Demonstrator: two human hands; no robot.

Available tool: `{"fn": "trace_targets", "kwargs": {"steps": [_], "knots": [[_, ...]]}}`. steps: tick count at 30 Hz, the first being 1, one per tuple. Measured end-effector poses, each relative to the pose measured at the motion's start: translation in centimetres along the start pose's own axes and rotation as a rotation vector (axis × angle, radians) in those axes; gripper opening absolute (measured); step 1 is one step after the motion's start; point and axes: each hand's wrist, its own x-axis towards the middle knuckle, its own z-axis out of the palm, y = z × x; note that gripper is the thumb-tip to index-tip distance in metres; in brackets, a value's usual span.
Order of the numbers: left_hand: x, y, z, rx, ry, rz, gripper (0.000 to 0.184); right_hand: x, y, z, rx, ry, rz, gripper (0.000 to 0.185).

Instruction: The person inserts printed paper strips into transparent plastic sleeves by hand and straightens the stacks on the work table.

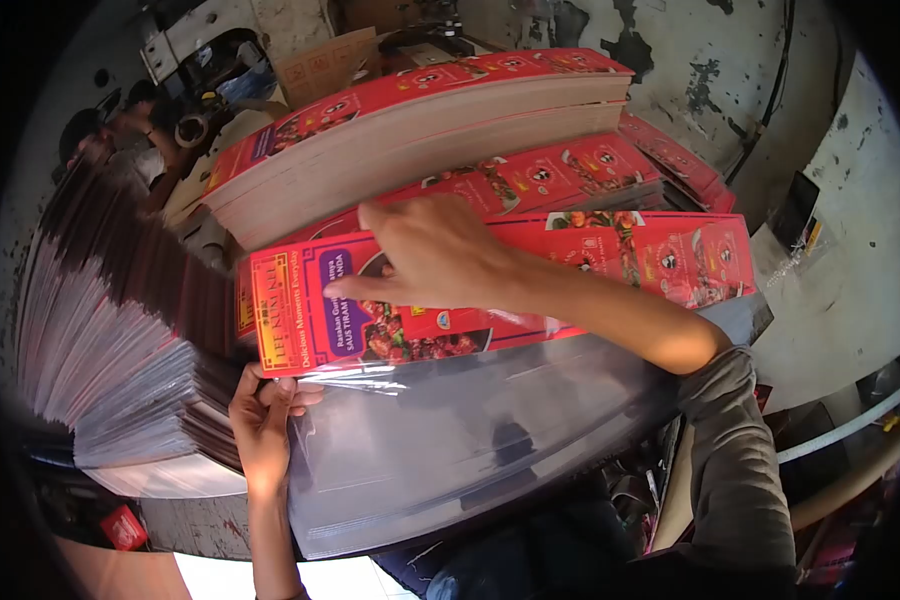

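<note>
A long red printed cardboard strip [530,325] with a yellow-and-purple end lies across a stack of clear plastic sleeves [470,450]. My left hand [262,425] pinches a crinkled edge of clear plastic just below the strip's yellow corner. Over the strip's left half is my right hand [435,252], palm down, its thumb stretched out across the purple label and apart from the index finger. The other fingers of that hand are partly hidden. Whether the strip is inside a sleeve along its full length, I cannot tell.
Behind the strip rises a tall stack of red printed strips [420,150], with more red strips [670,160] at its right. A fanned pile of plastic-covered sheets [120,330] stands at the left. A phone [795,208] lies at the right. Another person [120,135] is at the back left.
</note>
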Motion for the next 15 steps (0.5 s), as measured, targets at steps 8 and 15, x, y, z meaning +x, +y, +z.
{"fn": "trace_targets", "kwargs": {"steps": [8,15], "knots": [[-0.1,0.0,-1.2,0.05,-0.063,0.026,0.027,0.9,-0.4,-0.3,0.005,0.056,0.014,0.058],[-0.4,-0.2,-1.5,0.14,-0.15,-0.087,0.03,1.5,-1.7,-2.6,-0.062,0.106,-0.108,0.056]]}}
